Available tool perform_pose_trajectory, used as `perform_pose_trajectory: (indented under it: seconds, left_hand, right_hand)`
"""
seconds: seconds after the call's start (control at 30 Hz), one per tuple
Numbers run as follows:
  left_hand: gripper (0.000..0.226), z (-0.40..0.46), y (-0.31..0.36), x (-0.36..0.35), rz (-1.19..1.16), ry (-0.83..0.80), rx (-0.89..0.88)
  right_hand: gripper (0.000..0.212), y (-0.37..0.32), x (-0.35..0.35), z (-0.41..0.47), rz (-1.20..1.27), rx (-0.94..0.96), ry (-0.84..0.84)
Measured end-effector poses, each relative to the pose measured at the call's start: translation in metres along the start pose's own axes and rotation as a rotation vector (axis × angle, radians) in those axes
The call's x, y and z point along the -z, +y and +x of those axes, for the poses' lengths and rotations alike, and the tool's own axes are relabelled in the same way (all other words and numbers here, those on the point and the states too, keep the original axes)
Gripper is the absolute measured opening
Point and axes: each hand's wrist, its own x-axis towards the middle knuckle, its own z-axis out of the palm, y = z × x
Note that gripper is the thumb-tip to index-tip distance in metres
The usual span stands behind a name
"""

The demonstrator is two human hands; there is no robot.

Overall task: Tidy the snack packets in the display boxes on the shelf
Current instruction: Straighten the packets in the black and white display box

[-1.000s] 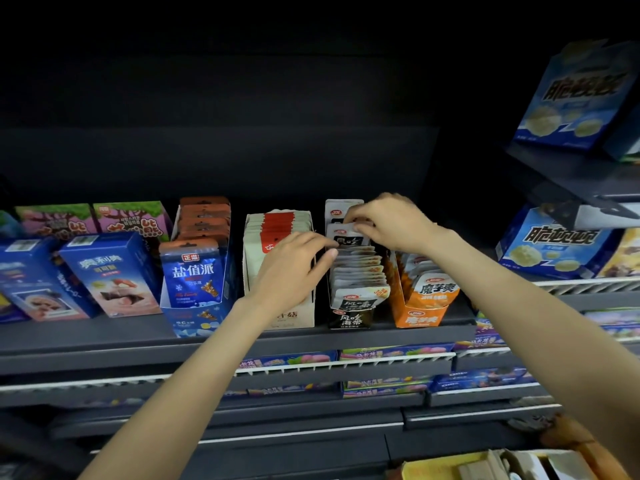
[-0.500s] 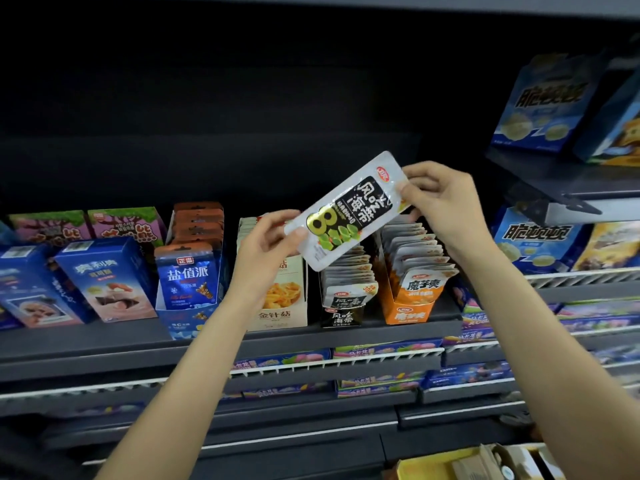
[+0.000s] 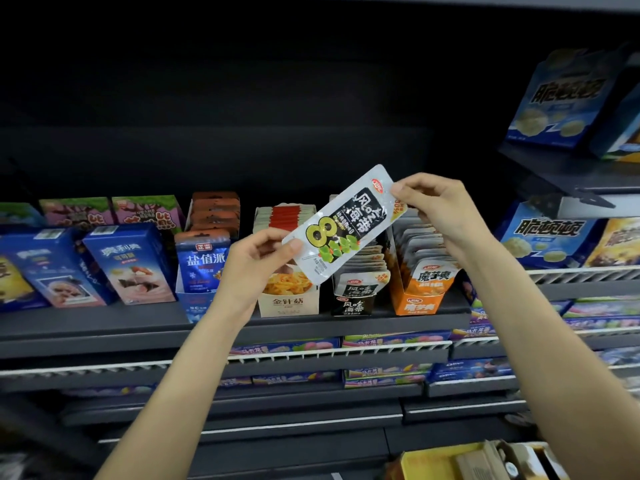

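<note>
A silver and black kelp snack packet (image 3: 341, 225) is held tilted in the air in front of the shelf. My left hand (image 3: 258, 261) pinches its lower left edge and my right hand (image 3: 438, 209) pinches its upper right corner. Below it stands the black display box (image 3: 355, 301) with several matching packets. A beige mushroom snack box (image 3: 289, 299) stands to its left, partly hidden by my left hand. An orange display box (image 3: 420, 303) of packets stands to its right.
Blue cookie boxes (image 3: 130, 265) and a blue cone snack box (image 3: 202, 268) fill the shelf's left side. Blue chip bags (image 3: 547, 233) sit on the right racks. Candy packs line the lower shelves (image 3: 311, 351). A yellow carton (image 3: 460, 462) sits at the bottom right.
A second ago both hands were down at the black box's packets. My right hand pulled one packet out and up, my left hand took its lower end, and both now hold it higher.
</note>
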Motion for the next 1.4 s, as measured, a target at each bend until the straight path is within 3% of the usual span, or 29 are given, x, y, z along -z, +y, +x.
perform_pose_trajectory:
  seconds: [0.1,0.23,0.3,0.4,0.6,1.03,1.17,1.23,1.3,1.4]
  left_hand:
    - [0.009,-0.002,0.001,0.003,0.021,0.1,-0.077]
    - [0.015,-0.006,0.0,0.009,0.208,0.13,-0.434]
    - [0.021,-0.004,-0.005,0.015,0.405,0.104,-0.644]
    - [0.017,0.001,-0.015,0.026,0.706,0.046,-0.905]
    - [0.003,0.003,-0.023,0.037,0.948,0.134,-1.047]
    - [0.006,0.015,-0.028,0.037,0.936,0.168,-1.108]
    - [0.014,0.023,-0.025,0.029,0.757,0.161,-0.916]
    - [0.012,0.028,-0.02,0.02,0.659,0.182,-0.799]
    - [0.011,0.034,-0.014,0.007,0.596,0.2,-0.711]
    - [0.013,0.045,-0.008,-0.014,0.42,0.216,-0.521]
  right_hand:
    - [0.014,-0.005,0.001,-0.003,-0.005,0.009,-0.051]
    - [0.042,-0.012,-0.004,-0.006,0.023,-0.032,-0.159]
    - [0.036,-0.011,-0.006,-0.006,0.015,-0.034,-0.176]
    - [0.008,-0.005,-0.005,-0.006,-0.001,0.016,-0.192]
    - [0.018,0.002,-0.01,-0.008,0.09,0.122,-0.243]
    - [0.024,0.004,-0.007,-0.006,-0.008,0.217,-0.213]
    - [0.029,0.007,0.004,0.0,-0.064,0.177,-0.218]
    - [0.023,0.009,0.007,0.004,-0.179,0.252,-0.182]
    - [0.009,0.012,0.009,0.011,-0.406,0.376,-0.064]
    - [0.02,0.018,0.016,0.028,-0.581,0.404,0.135]
